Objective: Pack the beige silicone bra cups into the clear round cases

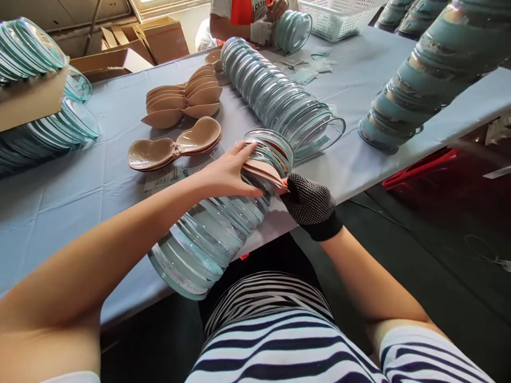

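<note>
A long stack of clear blue-tinted plastic shells [207, 239] lies on its side over the table's front edge. My bare left hand [227, 173] rests on its upper end, fingers spread over the top shell [273, 149]. My right hand [309, 205], in a black dotted glove, grips a beige cup-shaped pad [263, 171] at the rim of that top shell. The pad sits partly inside the shell, between my two hands.
Several beige pads [175, 149] and a pile of them [186, 98] lie on the blue table [80, 181]. More shell stacks lie in the middle [275, 98], at the right [423, 80] and left [43, 133]. Another person's gloved hands [261, 29] work at the far side near a white basket [339, 18].
</note>
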Action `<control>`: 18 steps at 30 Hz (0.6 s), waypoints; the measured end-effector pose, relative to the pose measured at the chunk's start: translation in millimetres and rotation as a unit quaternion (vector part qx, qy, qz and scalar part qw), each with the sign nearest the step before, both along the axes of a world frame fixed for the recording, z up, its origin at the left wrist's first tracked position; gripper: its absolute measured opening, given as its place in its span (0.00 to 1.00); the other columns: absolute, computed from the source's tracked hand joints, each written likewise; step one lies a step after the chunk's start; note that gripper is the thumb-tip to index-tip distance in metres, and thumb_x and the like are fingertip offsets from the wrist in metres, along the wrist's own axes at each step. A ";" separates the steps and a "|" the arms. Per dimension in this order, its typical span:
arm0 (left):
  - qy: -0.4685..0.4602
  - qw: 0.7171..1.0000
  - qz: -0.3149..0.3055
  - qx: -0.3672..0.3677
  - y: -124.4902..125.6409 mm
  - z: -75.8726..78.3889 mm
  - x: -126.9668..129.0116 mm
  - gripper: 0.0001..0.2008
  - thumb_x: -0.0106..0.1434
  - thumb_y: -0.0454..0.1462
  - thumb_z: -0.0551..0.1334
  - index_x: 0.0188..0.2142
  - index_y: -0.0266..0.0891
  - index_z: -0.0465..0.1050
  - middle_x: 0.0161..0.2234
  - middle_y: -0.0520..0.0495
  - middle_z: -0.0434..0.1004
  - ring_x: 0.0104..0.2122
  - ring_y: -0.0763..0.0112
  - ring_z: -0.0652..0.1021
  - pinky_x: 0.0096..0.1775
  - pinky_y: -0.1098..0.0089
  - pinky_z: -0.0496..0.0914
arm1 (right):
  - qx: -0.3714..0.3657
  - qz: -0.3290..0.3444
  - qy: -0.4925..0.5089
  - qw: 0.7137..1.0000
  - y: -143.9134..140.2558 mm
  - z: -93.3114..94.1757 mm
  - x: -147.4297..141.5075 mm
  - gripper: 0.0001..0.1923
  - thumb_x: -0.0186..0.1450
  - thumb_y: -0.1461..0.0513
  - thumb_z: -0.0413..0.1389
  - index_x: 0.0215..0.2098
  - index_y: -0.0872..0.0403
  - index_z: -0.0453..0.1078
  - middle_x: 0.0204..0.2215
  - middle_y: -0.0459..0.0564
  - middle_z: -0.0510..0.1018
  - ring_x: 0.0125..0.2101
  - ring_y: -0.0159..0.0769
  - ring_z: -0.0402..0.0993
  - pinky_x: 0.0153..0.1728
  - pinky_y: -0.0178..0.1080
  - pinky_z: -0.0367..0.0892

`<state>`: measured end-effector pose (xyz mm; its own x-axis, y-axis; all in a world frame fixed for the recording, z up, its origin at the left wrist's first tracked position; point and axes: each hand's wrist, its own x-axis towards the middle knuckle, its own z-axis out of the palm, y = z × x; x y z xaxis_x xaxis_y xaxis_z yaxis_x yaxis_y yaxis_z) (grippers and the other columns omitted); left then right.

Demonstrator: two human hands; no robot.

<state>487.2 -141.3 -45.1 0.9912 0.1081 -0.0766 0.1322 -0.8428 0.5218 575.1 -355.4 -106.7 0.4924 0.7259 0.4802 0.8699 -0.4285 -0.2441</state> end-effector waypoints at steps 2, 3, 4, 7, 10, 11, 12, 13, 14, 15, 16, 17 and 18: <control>-0.006 1.000 -0.001 0.000 0.6 0.4 -1.6 0.58 0.46 0.50 0.73 0.71 0.45 0.47 0.72 0.40 0.41 0.71 0.48 0.49 0.69 0.55 0.51 | -0.011 0.008 0.029 0.999 13.3 -4.0 3.1 0.18 0.72 0.56 0.47 0.40 0.57 0.75 0.36 0.55 0.83 0.36 0.38 0.78 0.34 0.35 0.62; -0.005 1.000 0.002 0.001 0.5 1.2 -2.3 0.58 0.46 0.50 0.74 0.71 0.46 0.47 0.72 0.41 0.42 0.70 0.48 0.50 0.69 0.56 0.51 | -0.020 0.006 0.040 0.999 18.7 -5.2 4.0 0.18 0.72 0.55 0.46 0.40 0.57 0.75 0.37 0.55 0.83 0.36 0.38 0.78 0.34 0.35 0.61; -0.001 1.000 0.007 0.004 0.2 2.2 -2.8 0.58 0.46 0.50 0.74 0.71 0.47 0.47 0.72 0.42 0.42 0.70 0.48 0.51 0.69 0.56 0.51 | -0.029 0.002 0.048 0.998 22.5 -5.5 4.3 0.19 0.72 0.55 0.46 0.40 0.57 0.75 0.37 0.55 0.83 0.36 0.38 0.78 0.33 0.35 0.60; 0.011 1.000 0.016 0.013 -0.9 5.8 -3.9 0.58 0.46 0.49 0.74 0.71 0.48 0.47 0.72 0.44 0.43 0.70 0.47 0.50 0.69 0.54 0.51 | -0.051 -0.010 0.060 0.997 24.8 -1.2 1.3 0.19 0.73 0.55 0.46 0.40 0.56 0.76 0.36 0.54 0.83 0.35 0.38 0.77 0.30 0.36 0.56; 0.008 1.000 0.003 0.010 -0.8 7.6 -4.1 0.57 0.46 0.49 0.74 0.71 0.49 0.48 0.72 0.44 0.43 0.70 0.47 0.50 0.69 0.53 0.49 | -0.037 0.011 0.076 0.996 23.0 3.1 -2.1 0.17 0.72 0.56 0.48 0.39 0.56 0.76 0.36 0.53 0.83 0.35 0.37 0.77 0.30 0.35 0.56; 0.006 1.000 -0.003 0.008 -0.7 7.5 -4.2 0.56 0.46 0.49 0.74 0.71 0.49 0.49 0.72 0.44 0.43 0.70 0.47 0.50 0.69 0.53 0.50 | -0.030 0.017 0.086 0.996 23.5 2.3 -2.1 0.16 0.71 0.56 0.49 0.39 0.56 0.76 0.36 0.52 0.83 0.36 0.37 0.77 0.31 0.35 0.57; 0.003 1.000 -0.007 0.008 -0.7 7.3 -4.4 0.56 0.46 0.49 0.74 0.70 0.49 0.49 0.72 0.43 0.44 0.70 0.47 0.51 0.69 0.52 0.50 | -0.027 0.021 0.098 0.995 24.6 0.1 -1.3 0.16 0.71 0.56 0.49 0.39 0.56 0.76 0.36 0.52 0.82 0.36 0.38 0.76 0.32 0.35 0.57; 0.001 1.000 -0.008 0.011 -1.2 6.9 -4.8 0.56 0.47 0.49 0.74 0.70 0.48 0.50 0.72 0.43 0.44 0.70 0.47 0.52 0.69 0.52 0.50 | -0.029 0.021 0.109 0.993 26.0 -3.3 0.0 0.15 0.71 0.56 0.50 0.40 0.56 0.76 0.37 0.53 0.82 0.36 0.38 0.76 0.32 0.35 0.58; -0.001 1.000 -0.007 0.016 -2.2 6.4 -5.4 0.55 0.47 0.49 0.74 0.70 0.48 0.50 0.71 0.42 0.45 0.70 0.46 0.52 0.68 0.51 0.51 | -0.037 0.018 0.121 0.992 27.2 -7.3 1.9 0.15 0.70 0.56 0.50 0.41 0.56 0.76 0.38 0.53 0.82 0.36 0.39 0.76 0.32 0.36 0.58; -0.006 1.000 -0.004 0.022 -3.7 6.1 -6.3 0.54 0.47 0.49 0.74 0.70 0.48 0.51 0.71 0.42 0.46 0.69 0.46 0.53 0.68 0.50 0.51 | -0.050 0.015 0.131 0.990 28.0 -11.4 4.0 0.15 0.70 0.56 0.51 0.43 0.56 0.75 0.38 0.53 0.82 0.36 0.40 0.76 0.32 0.36 0.58; -0.018 0.999 -0.002 0.029 -5.6 6.0 -7.4 0.52 0.48 0.48 0.74 0.69 0.49 0.53 0.70 0.42 0.47 0.69 0.46 0.54 0.68 0.49 0.52 | -0.064 0.013 0.140 0.988 27.9 -15.0 6.2 0.15 0.70 0.55 0.51 0.44 0.56 0.75 0.39 0.54 0.82 0.35 0.40 0.76 0.31 0.36 0.59; -0.039 0.998 -0.002 0.040 -7.9 6.1 -8.5 0.50 0.48 0.48 0.75 0.67 0.49 0.56 0.70 0.42 0.49 0.68 0.46 0.55 0.67 0.49 0.53 | -0.077 0.012 0.148 0.986 26.9 -17.7 8.4 0.16 0.70 0.55 0.51 0.45 0.56 0.74 0.39 0.55 0.82 0.35 0.41 0.76 0.31 0.36 0.59; -0.067 0.996 -0.004 0.054 -10.3 6.5 -9.6 0.45 0.49 0.47 0.75 0.64 0.49 0.60 0.68 0.42 0.52 0.67 0.47 0.57 0.67 0.49 0.54 | -0.084 0.012 0.159 0.984 25.0 -19.2 10.5 0.15 0.69 0.55 0.52 0.46 0.56 0.74 0.39 0.55 0.82 0.34 0.41 0.76 0.30 0.36 0.59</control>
